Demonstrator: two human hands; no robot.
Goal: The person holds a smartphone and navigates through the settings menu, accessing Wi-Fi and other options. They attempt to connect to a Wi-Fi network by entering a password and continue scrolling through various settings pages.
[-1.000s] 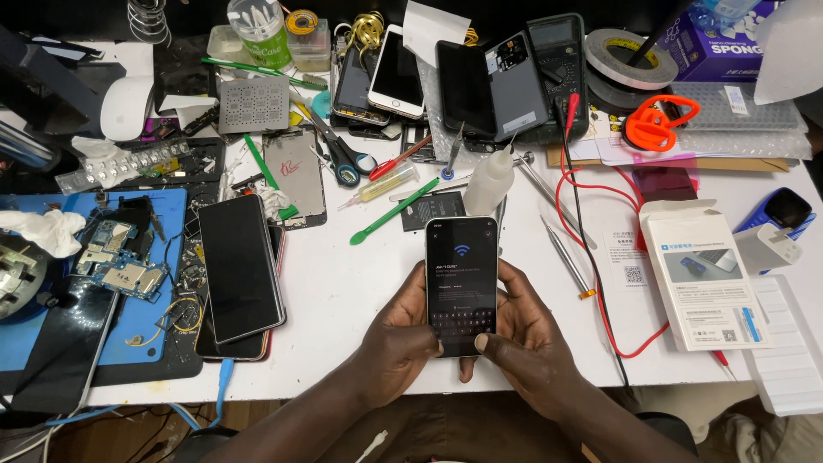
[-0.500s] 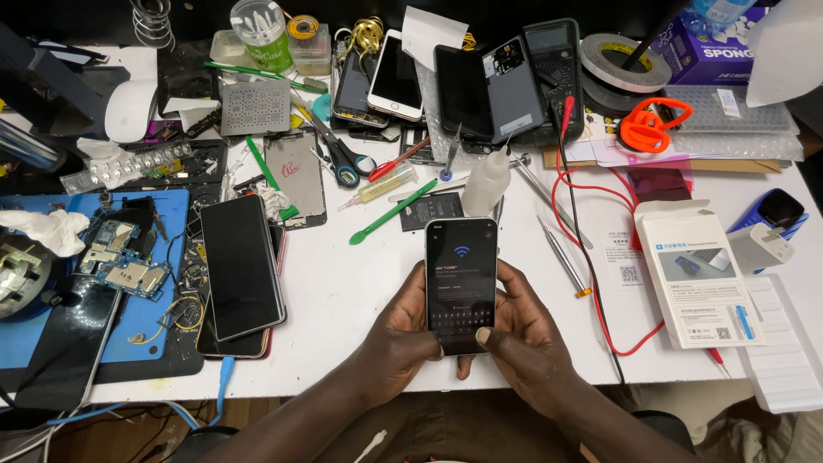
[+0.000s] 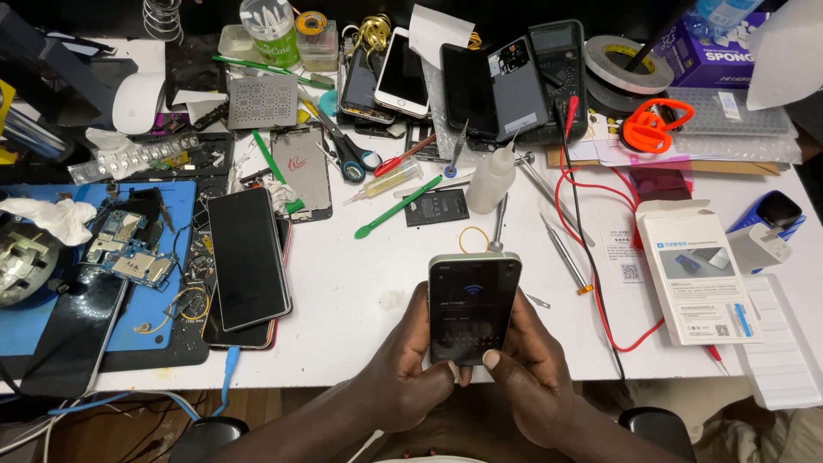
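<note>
I hold a black smartphone [image 3: 471, 304] upright over the near edge of the white table [image 3: 360, 300]. Its screen is lit, with a wireless symbol at the top and an on-screen keyboard at the bottom. My left hand [image 3: 403, 373] cups the phone's lower left side. My right hand [image 3: 531, 377] cups the lower right side. Both thumbs rest on the keyboard area.
A dark phone [image 3: 249, 257] lies left on a blue mat [image 3: 184, 201] with circuit boards [image 3: 124, 249]. A white box [image 3: 699, 274] and red cable [image 3: 600, 300] lie right. Scissors [image 3: 347, 154], a white bottle [image 3: 490, 180], tweezers, tape rolls and several phones crowd the back.
The hands and phone stay in the same place; only the thumbs shift slightly over the keyboard.
</note>
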